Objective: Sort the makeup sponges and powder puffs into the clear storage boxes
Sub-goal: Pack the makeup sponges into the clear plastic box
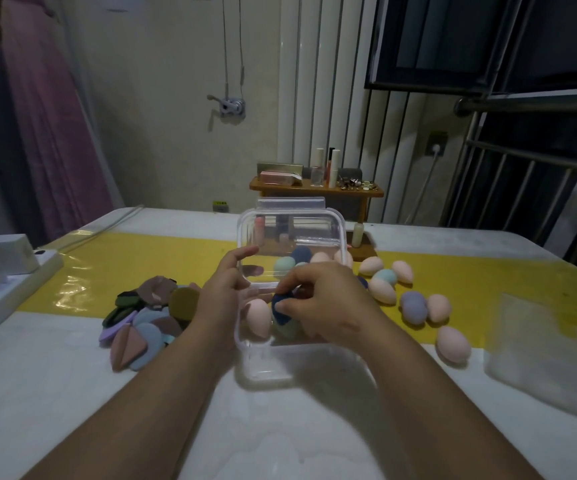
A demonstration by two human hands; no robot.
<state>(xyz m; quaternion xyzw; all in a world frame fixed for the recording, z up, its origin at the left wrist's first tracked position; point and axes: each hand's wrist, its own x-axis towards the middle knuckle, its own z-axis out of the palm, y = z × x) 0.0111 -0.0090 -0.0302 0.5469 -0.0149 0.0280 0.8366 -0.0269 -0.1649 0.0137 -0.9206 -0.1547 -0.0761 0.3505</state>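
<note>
- One clear storage box (263,370) sits open on the desk (72,410).
- Left hand (224,289) grips the box's raised lid (301,220); right hand (325,303) pinches a dark blue sponge (280,307) inside the box.
- Powder puffs (145,317) lie piled left of the box; loose sponges (413,306) lie to its right.

We see two bare forearms, the left forearm (162,393) at 7 o'clock and the right forearm (418,403) at 5 o'clock, both uncovered right down to the lower edge. The left hand (226,289) and right hand (325,303) are bare as well. In the dim light the fingers (242,255) show us no finer detail.
</note>
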